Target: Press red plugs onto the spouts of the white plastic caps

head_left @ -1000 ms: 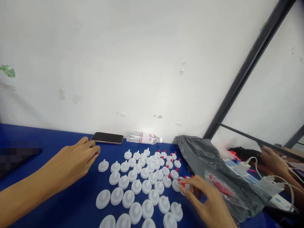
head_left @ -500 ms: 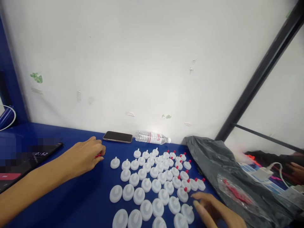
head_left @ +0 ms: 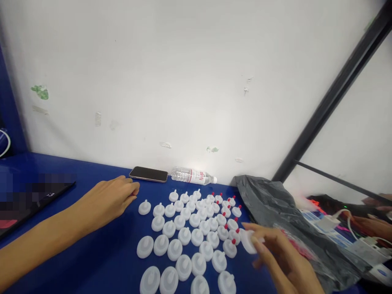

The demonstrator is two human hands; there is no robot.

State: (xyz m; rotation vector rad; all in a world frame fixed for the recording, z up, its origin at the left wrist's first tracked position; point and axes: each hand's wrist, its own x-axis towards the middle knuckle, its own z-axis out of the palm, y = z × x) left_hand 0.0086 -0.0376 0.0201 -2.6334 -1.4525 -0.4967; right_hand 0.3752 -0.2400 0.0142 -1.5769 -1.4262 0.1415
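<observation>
In my right hand (head_left: 275,249), a white disc-shaped cap with a nozzle (head_left: 248,241) is pinched between thumb and fingers, tilted above the right edge of the group. My left hand (head_left: 118,196) is closed near the phone, left of the caps, with something small and red, likely a red tip cap, mostly hidden in its fingertips. Several white nozzle caps (head_left: 184,236) stand upright in loose rows on the blue table (head_left: 101,253). Those along the right side, such as one white cap (head_left: 229,248), carry red tips (head_left: 233,241).
A dark phone (head_left: 149,174) and a clear plastic bottle (head_left: 193,175) lie by the wall. Another dark screen (head_left: 33,204) lies at left. A grey plastic bag (head_left: 269,204) covers the right side, bearing a clear packet of red pieces (head_left: 301,249). Another person's hand (head_left: 366,226) shows at far right.
My right hand has picked up a white nozzle cap from the near right of the group and raised it. My left hand stays closed in about the same place. The view has shifted slightly.
</observation>
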